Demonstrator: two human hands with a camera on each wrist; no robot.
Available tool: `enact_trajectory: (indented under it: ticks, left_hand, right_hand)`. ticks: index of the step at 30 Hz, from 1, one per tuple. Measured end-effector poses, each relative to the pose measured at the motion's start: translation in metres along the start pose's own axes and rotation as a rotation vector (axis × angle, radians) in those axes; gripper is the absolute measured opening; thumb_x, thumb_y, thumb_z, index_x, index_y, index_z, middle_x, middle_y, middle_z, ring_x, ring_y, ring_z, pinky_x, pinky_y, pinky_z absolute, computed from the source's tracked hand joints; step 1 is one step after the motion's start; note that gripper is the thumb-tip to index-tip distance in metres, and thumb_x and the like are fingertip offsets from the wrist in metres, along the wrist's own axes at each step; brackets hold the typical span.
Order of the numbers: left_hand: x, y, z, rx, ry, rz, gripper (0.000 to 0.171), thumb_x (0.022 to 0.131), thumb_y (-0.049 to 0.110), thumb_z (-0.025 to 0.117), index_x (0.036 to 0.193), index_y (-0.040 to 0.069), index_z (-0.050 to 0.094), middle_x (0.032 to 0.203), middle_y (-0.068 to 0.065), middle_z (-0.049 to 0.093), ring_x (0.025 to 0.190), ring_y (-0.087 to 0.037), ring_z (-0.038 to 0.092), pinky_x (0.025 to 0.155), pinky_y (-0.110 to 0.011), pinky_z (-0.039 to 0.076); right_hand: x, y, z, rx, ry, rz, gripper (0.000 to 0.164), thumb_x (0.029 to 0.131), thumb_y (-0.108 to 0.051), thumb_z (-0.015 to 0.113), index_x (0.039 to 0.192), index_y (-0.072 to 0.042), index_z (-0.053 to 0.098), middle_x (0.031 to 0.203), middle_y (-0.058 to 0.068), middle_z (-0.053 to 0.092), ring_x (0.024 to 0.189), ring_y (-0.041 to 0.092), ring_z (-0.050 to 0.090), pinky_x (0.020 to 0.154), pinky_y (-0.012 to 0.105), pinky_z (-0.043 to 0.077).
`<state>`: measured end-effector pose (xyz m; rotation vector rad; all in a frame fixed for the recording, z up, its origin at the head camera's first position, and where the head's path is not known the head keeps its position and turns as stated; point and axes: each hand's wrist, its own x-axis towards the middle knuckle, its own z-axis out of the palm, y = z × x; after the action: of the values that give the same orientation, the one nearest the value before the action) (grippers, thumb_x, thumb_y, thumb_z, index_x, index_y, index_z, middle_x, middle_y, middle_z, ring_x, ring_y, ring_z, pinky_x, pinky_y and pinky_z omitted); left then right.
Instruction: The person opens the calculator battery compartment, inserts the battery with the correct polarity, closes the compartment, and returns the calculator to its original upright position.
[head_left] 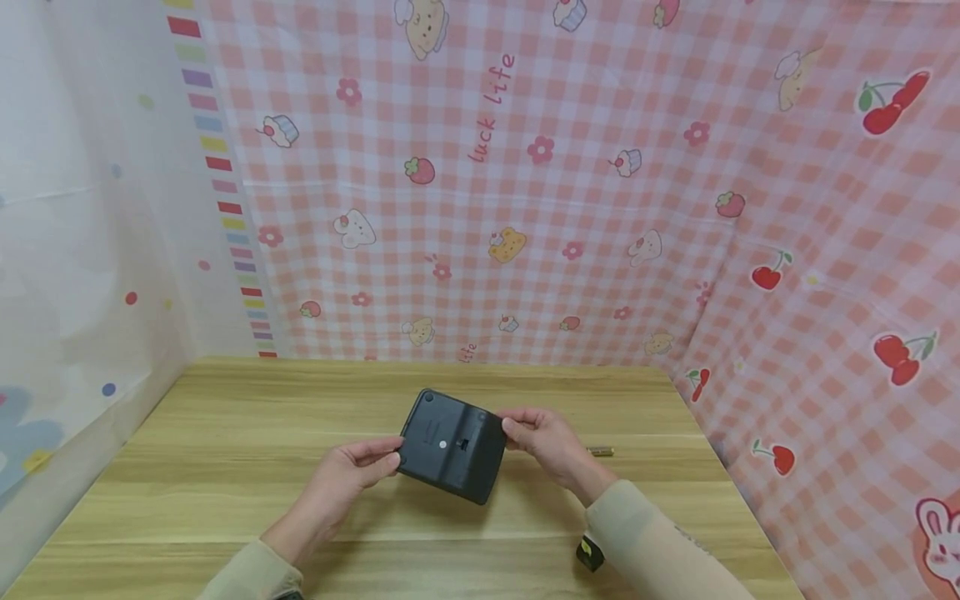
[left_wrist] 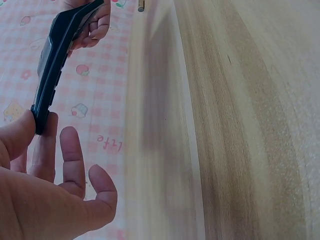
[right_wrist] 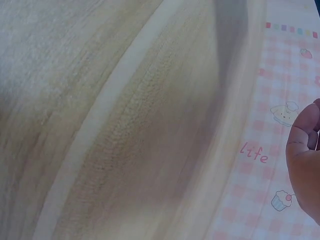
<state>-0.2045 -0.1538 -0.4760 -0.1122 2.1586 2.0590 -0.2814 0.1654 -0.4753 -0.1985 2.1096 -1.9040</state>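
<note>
A black calculator [head_left: 433, 454] is held up over the table with its underside towards the head view, showing round feet, a small white dot and a latch on the raised part. My left hand [head_left: 341, 487] pinches its left edge between thumb and fingers. At the upper right corner, my right hand [head_left: 549, 446] grips it the same way. Seen edge-on in the left wrist view, the calculator [left_wrist: 50, 65] has keys sticking out on the side turned away from the head camera. Only part of the right hand [right_wrist: 303, 160] shows in the right wrist view.
A small battery [head_left: 601, 451] lies on the wooden table [head_left: 247, 417] just right of the right hand. Near the right sleeve is a small black object [head_left: 589, 553] with a yellow-green mark, partly covered. Checked cloth [head_left: 480, 208] hangs behind and to the right.
</note>
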Motion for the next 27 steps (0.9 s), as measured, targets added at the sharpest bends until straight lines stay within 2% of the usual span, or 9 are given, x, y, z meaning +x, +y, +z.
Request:
enact_trajectory:
  ticks: [4,8,11,13,15,18,22,25,27]
  left_hand:
    - [-0.0011,0.0008,0.0002,0.011,0.001,0.000,0.050,0.100,0.015,0.077,0.147,0.008,0.065,0.119,-0.011,0.081,0.099,-0.012,0.076,0.107,-0.039,0.054]
    - [-0.0015,0.0012,0.0005,0.050,-0.003,-0.001,0.054,0.098,0.019,0.079,0.150,0.013,0.063,0.116,-0.009,0.081,0.098,-0.014,0.076,0.113,-0.051,0.052]
    - [-0.0019,0.0008,0.0002,0.080,-0.028,0.001,0.057,0.097,0.020,0.081,0.150,0.017,0.063,0.113,-0.006,0.081,0.099,-0.014,0.076,0.112,-0.050,0.053]
    - [-0.0029,0.0009,0.0001,0.097,-0.056,0.006,0.059,0.096,0.021,0.082,0.152,0.019,0.062,0.111,-0.005,0.082,0.101,-0.013,0.075,0.110,-0.047,0.054]
    - [-0.0042,0.0016,0.0007,0.114,-0.083,0.013,0.063,0.095,0.022,0.083,0.154,0.020,0.060,0.112,-0.005,0.082,0.105,-0.014,0.074,0.109,-0.046,0.055]
    - [-0.0060,0.0023,0.0020,0.136,-0.121,0.015,0.069,0.095,0.024,0.084,0.157,0.022,0.056,0.113,-0.006,0.081,0.108,-0.015,0.073,0.112,-0.052,0.052]
    - [-0.0061,0.0011,0.0024,0.139,-0.162,0.000,0.077,0.093,0.025,0.085,0.162,0.025,0.050,0.113,-0.007,0.081,0.107,-0.019,0.075,0.117,-0.065,0.044]
    - [-0.0060,0.0000,0.0023,0.144,-0.181,0.002,0.081,0.093,0.028,0.086,0.164,0.026,0.046,0.114,-0.007,0.081,0.106,-0.019,0.075,0.118,-0.066,0.043]
    - [-0.0058,-0.0012,0.0027,0.153,-0.188,0.017,0.082,0.093,0.028,0.086,0.164,0.024,0.045,0.113,-0.007,0.082,0.104,-0.018,0.076,0.116,-0.063,0.047]
  right_hand:
    - [0.0003,0.0006,-0.0003,-0.001,-0.012,-0.008,0.031,0.109,-0.011,0.062,0.134,0.006,0.070,0.110,0.000,0.082,0.094,0.008,0.075,0.101,0.038,0.060]
    - [0.0005,0.0004,0.0000,-0.004,-0.011,-0.019,0.031,0.109,-0.010,0.062,0.134,0.007,0.070,0.108,-0.003,0.082,0.093,0.007,0.075,0.100,0.037,0.060]
    - [0.0009,0.0001,0.0001,-0.016,-0.002,-0.027,0.031,0.109,-0.011,0.062,0.134,0.007,0.070,0.104,-0.007,0.082,0.096,0.005,0.073,0.099,0.034,0.058]
    - [0.0014,-0.0001,-0.0007,-0.032,0.009,-0.024,0.032,0.109,-0.012,0.062,0.134,0.006,0.070,0.104,-0.009,0.081,0.099,0.004,0.071,0.103,0.036,0.056]
    - [0.0014,-0.0007,-0.0012,-0.047,0.023,-0.017,0.032,0.109,-0.014,0.062,0.134,0.004,0.070,0.102,-0.010,0.081,0.102,0.003,0.070,0.107,0.041,0.054]
    - [0.0011,-0.0019,-0.0014,-0.070,0.045,-0.010,0.031,0.109,-0.016,0.062,0.133,0.002,0.071,0.102,-0.009,0.081,0.103,0.004,0.069,0.113,0.048,0.051]
    - [0.0016,-0.0024,0.0007,-0.067,0.059,-0.009,0.029,0.110,-0.014,0.061,0.128,0.005,0.071,0.101,-0.004,0.082,0.097,0.005,0.072,0.106,0.043,0.056]
    - [0.0024,-0.0028,0.0020,-0.050,0.047,-0.001,0.030,0.110,-0.013,0.059,0.129,0.009,0.069,0.101,-0.002,0.081,0.090,0.006,0.073,0.097,0.035,0.060]
    - [0.0024,-0.0033,0.0022,-0.045,0.035,0.007,0.031,0.111,-0.012,0.057,0.130,0.010,0.068,0.101,0.000,0.081,0.089,0.007,0.072,0.093,0.032,0.061]
